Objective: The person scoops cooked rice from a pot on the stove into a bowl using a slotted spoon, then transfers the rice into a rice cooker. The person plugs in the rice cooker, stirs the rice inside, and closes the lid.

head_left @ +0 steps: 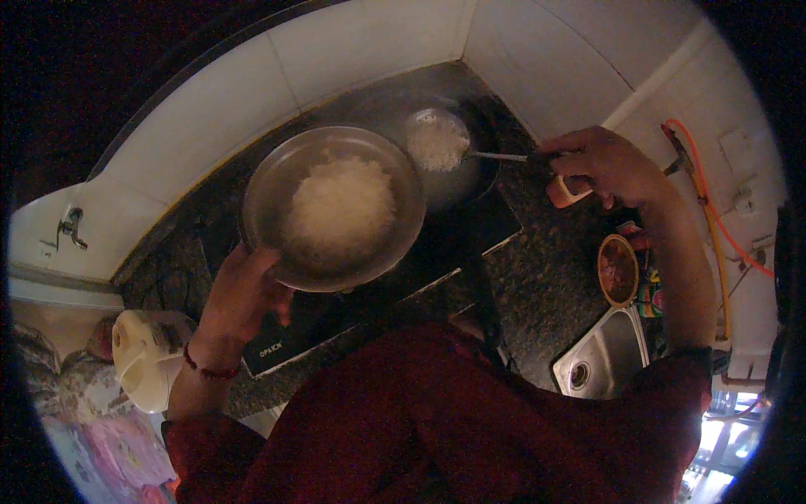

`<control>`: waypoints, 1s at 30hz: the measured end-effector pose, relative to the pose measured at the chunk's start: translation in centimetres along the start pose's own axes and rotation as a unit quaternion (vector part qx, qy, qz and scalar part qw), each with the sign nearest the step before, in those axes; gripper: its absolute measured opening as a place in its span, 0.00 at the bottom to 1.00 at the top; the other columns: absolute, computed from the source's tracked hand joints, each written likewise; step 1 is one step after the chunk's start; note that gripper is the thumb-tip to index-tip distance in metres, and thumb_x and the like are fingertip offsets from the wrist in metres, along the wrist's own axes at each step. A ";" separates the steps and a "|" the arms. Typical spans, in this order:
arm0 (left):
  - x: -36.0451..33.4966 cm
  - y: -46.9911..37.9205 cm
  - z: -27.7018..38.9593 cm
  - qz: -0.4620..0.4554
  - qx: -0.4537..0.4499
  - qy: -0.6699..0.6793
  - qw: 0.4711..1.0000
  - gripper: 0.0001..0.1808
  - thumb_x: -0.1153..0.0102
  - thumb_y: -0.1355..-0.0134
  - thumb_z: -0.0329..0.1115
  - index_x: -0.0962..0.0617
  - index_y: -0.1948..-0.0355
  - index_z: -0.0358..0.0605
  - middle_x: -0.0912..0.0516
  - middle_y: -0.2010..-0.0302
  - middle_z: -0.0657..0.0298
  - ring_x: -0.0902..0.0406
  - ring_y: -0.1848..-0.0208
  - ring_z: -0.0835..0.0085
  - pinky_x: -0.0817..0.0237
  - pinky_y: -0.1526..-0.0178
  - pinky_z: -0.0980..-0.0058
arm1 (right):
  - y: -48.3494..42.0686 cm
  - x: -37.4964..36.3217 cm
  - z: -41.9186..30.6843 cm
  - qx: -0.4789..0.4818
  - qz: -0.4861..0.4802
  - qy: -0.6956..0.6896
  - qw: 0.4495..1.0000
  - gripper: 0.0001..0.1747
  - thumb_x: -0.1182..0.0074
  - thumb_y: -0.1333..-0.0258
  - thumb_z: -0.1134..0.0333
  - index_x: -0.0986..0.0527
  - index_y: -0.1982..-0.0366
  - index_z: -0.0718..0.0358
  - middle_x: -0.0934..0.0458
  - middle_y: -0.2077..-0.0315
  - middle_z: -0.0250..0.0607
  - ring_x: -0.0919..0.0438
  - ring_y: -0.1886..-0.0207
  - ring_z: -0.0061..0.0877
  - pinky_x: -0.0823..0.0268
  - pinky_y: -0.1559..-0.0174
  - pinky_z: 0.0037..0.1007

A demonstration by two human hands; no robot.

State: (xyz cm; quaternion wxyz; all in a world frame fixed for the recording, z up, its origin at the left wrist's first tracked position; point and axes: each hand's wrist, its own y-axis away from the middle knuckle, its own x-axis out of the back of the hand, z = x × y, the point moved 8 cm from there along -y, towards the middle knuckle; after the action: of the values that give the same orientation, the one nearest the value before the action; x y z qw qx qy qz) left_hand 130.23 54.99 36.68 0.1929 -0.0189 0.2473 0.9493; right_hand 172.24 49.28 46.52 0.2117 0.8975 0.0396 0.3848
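My left hand (242, 293) grips the near left rim of a round metal bowl (267, 164), tilted over the stove. A mound of pale food that looks like cooked rice (346, 198) lies inside it. My right hand (592, 160) is closed around the handle of a skimmer (497, 156). The skimmer's round head carries more of the pale grains (437, 145) over a dark pot (488, 173), close to the bowl's right side. Steam blurs the pot, and what it holds is unclear.
A black cooktop (302, 346) lies under the bowl on a speckled stone counter (535, 277). To the right are an orange-rimmed container (617, 271) and a steel sink (604, 359). A cream plastic container (141, 359) stands left. Tiled walls (378, 44) close off the back.
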 end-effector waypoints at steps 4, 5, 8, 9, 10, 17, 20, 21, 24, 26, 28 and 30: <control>-0.3 -0.3 0.0 -0.015 0.009 -0.010 1.000 0.19 0.48 0.35 0.44 0.29 0.51 0.41 0.21 0.76 0.62 0.25 0.84 0.72 0.31 0.84 0.73 | 0.0 -0.6 0.7 -0.025 0.003 0.006 1.000 0.23 0.45 0.43 0.58 0.25 0.50 0.64 0.26 0.86 0.33 0.30 0.89 0.18 0.40 0.89 0.24; -0.3 -0.4 0.1 -0.014 0.007 -0.013 1.000 0.18 0.48 0.35 0.44 0.29 0.51 0.41 0.21 0.77 0.62 0.25 0.84 0.72 0.32 0.84 0.73 | 0.0 -0.9 0.5 -0.015 -0.003 0.007 1.000 0.23 0.45 0.43 0.58 0.25 0.50 0.64 0.26 0.86 0.33 0.30 0.88 0.18 0.41 0.89 0.24; -0.5 -0.5 0.1 -0.014 0.002 -0.014 1.000 0.18 0.49 0.34 0.43 0.29 0.52 0.41 0.21 0.76 0.62 0.26 0.84 0.73 0.32 0.84 0.72 | 0.7 -0.6 -0.2 -0.031 0.026 0.027 0.999 0.23 0.44 0.44 0.58 0.24 0.50 0.63 0.23 0.83 0.35 0.26 0.83 0.19 0.36 0.84 0.26; -0.6 -0.5 0.1 -0.016 0.003 -0.008 1.000 0.18 0.49 0.34 0.43 0.29 0.52 0.41 0.21 0.76 0.61 0.26 0.83 0.73 0.32 0.84 0.72 | 1.3 -0.1 -0.2 -0.062 0.051 0.045 0.996 0.23 0.44 0.44 0.58 0.24 0.50 0.63 0.22 0.81 0.36 0.25 0.81 0.20 0.33 0.82 0.27; -0.7 -0.5 0.2 -0.017 0.005 -0.002 1.000 0.18 0.49 0.34 0.43 0.29 0.52 0.41 0.21 0.76 0.61 0.26 0.83 0.73 0.32 0.84 0.72 | 2.1 0.4 -1.3 -0.022 0.083 0.041 0.995 0.22 0.44 0.44 0.58 0.24 0.50 0.63 0.21 0.78 0.37 0.23 0.78 0.21 0.31 0.78 0.27; -2.1 -1.6 1.2 -0.059 -0.016 -0.069 0.996 0.17 0.49 0.35 0.41 0.28 0.54 0.39 0.22 0.75 0.61 0.26 0.82 0.72 0.32 0.81 0.71 | 8.9 0.4 -7.0 0.119 0.243 -0.002 0.963 0.22 0.47 0.44 0.71 0.26 0.45 0.64 0.18 0.63 0.37 0.21 0.66 0.21 0.30 0.57 0.26; -2.7 -2.1 1.1 -0.045 -0.016 0.011 0.999 0.16 0.50 0.36 0.40 0.28 0.55 0.37 0.22 0.76 0.59 0.26 0.82 0.72 0.32 0.81 0.71 | 10.5 -2.3 -9.5 0.233 0.281 0.185 0.913 0.24 0.45 0.47 0.77 0.26 0.46 0.64 0.18 0.59 0.43 0.20 0.64 0.27 0.28 0.57 0.28; -2.9 -2.3 1.1 -0.048 -0.011 0.021 0.999 0.16 0.51 0.36 0.39 0.28 0.55 0.37 0.22 0.76 0.59 0.26 0.82 0.71 0.32 0.81 0.71 | 11.0 -3.8 -10.2 0.275 0.285 0.281 0.874 0.24 0.45 0.48 0.79 0.26 0.46 0.64 0.18 0.59 0.44 0.19 0.64 0.29 0.28 0.59 0.28; -3.3 -2.8 1.3 -0.060 -0.013 0.027 0.998 0.15 0.52 0.36 0.38 0.28 0.55 0.36 0.21 0.75 0.58 0.26 0.82 0.71 0.32 0.82 0.70 | 11.4 -6.6 -10.0 0.286 0.272 0.410 0.822 0.27 0.45 0.50 0.81 0.26 0.45 0.63 0.19 0.61 0.45 0.19 0.67 0.34 0.27 0.66 0.28; -3.6 -3.2 1.4 -0.070 -0.013 0.024 0.997 0.15 0.53 0.36 0.38 0.28 0.54 0.36 0.21 0.75 0.58 0.26 0.82 0.71 0.31 0.82 0.70 | 11.3 -6.8 -9.5 0.263 0.294 0.447 0.803 0.28 0.44 0.50 0.80 0.27 0.44 0.63 0.18 0.63 0.42 0.19 0.71 0.35 0.27 0.71 0.30; -3.6 -3.4 1.2 -0.060 0.003 0.015 0.998 0.16 0.53 0.36 0.38 0.28 0.54 0.37 0.21 0.75 0.58 0.26 0.83 0.71 0.31 0.83 0.70 | 11.1 -6.2 -9.1 0.262 0.331 0.446 0.789 0.29 0.43 0.51 0.78 0.28 0.43 0.60 0.19 0.66 0.40 0.21 0.76 0.35 0.28 0.75 0.32; -3.6 -3.2 1.6 -0.054 -0.026 0.024 0.998 0.16 0.52 0.36 0.39 0.28 0.53 0.38 0.22 0.76 0.58 0.27 0.83 0.71 0.32 0.83 0.71 | 9.8 -5.0 -8.0 0.251 0.374 0.424 0.786 0.30 0.41 0.51 0.75 0.28 0.42 0.56 0.20 0.69 0.38 0.23 0.79 0.35 0.29 0.77 0.35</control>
State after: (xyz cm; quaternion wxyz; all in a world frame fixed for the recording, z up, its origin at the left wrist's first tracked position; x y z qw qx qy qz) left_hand 134.82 57.01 37.03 0.2370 -0.0604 0.2260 0.9429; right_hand 162.15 42.00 52.11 -0.2194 0.6098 -0.1181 0.7524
